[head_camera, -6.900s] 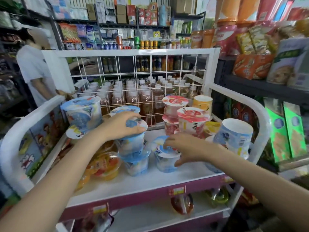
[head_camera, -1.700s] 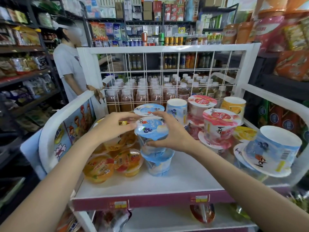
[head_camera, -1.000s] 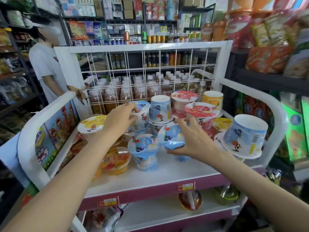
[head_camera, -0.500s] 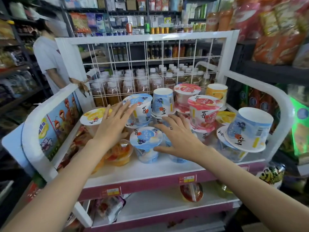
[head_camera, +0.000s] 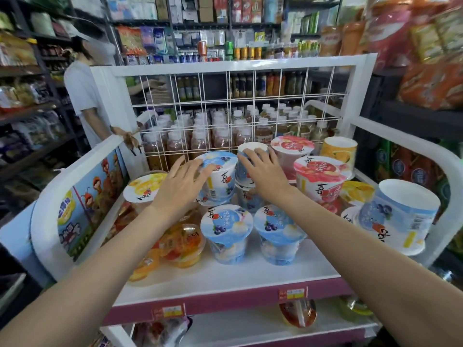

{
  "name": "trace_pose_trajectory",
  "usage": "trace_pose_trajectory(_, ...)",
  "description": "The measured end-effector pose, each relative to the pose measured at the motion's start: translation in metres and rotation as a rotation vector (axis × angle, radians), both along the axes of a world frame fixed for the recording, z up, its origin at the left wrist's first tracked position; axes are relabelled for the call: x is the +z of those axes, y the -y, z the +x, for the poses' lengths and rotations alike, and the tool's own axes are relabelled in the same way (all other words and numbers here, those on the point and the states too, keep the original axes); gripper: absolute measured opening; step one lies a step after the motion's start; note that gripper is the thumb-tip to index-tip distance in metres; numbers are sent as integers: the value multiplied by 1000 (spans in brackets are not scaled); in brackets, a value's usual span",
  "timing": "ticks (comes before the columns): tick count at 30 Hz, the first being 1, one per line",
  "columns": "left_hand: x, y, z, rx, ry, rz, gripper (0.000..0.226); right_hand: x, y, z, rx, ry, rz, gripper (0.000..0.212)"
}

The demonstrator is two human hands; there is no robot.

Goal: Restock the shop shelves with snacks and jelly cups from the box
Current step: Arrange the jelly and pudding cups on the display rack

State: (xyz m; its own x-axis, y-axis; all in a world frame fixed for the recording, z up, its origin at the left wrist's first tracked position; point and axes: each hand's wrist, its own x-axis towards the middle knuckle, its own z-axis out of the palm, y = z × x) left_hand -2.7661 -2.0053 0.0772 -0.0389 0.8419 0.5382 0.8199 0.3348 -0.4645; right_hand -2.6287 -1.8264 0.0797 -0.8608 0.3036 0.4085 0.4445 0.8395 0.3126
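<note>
1. Right now both hands reach over the white shelf [head_camera: 225, 279] of the display rack, into the pile of jelly cups.
2. Left hand [head_camera: 180, 189]: fingers spread wide and straight, tips lying on the lid and side of a tilted blueberry cup [head_camera: 220, 179] at about 12 o'clock on the shelf.
3. Right hand [head_camera: 265, 174]: fingers fairly straight, resting against an upturned blue cup [head_camera: 246, 159] just at 3 o'clock of the tilted one; no curl around it that I can see.
4. Two upright blueberry cups [head_camera: 226, 234] stand side by side at 6 o'clock of the hands, near the shelf's front.
5. Pink peach cups [head_camera: 322, 179] are stacked at 2 o'clock, and an upturned blue tub [head_camera: 398, 216] leans at 3 o'clock by the rail.
6. Clear fruit jellies [head_camera: 183, 246] sit at 8 o'clock, with a yellow-lidded cup [head_camera: 144, 190] behind them.
7. Bottled drinks [head_camera: 218, 136] stand beyond the wire grid.
</note>
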Motion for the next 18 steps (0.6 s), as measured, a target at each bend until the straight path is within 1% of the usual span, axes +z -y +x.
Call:
trace_pose_trajectory(4, -5, -8, -1, 25, -14, 33, 98, -2, -8, 0, 0, -21, 56, 86)
trace_pose_trajectory(8, -8, -20, 1, 28, -69, 125, 72, 0, -15, 9, 19, 12, 38, 86)
trace_pose_trajectory(10, -7, -28, -1, 47, -69, 139, 69, 0, -16, 11, -2, 23, 12, 83)
trace_pose_trajectory(12, -4, -33, -5, 55, -70, 128, 75, -2, -15, 11, -19, 36, -18, 81)
trace_pose_trajectory(14, -2, -34, -7, 19, -57, 92, 87, -4, -16, 10, -10, 14, -2, 82)
trace_pose_trajectory(16, -4, -30, -8, -31, -58, 68, 90, -4, -18, 11, 8, 3, 6, 83)
trace_pose_trajectory(18, -7, -25, -9, -32, -45, 56, 95, -3, -19, 10, 27, -6, 2, 84)
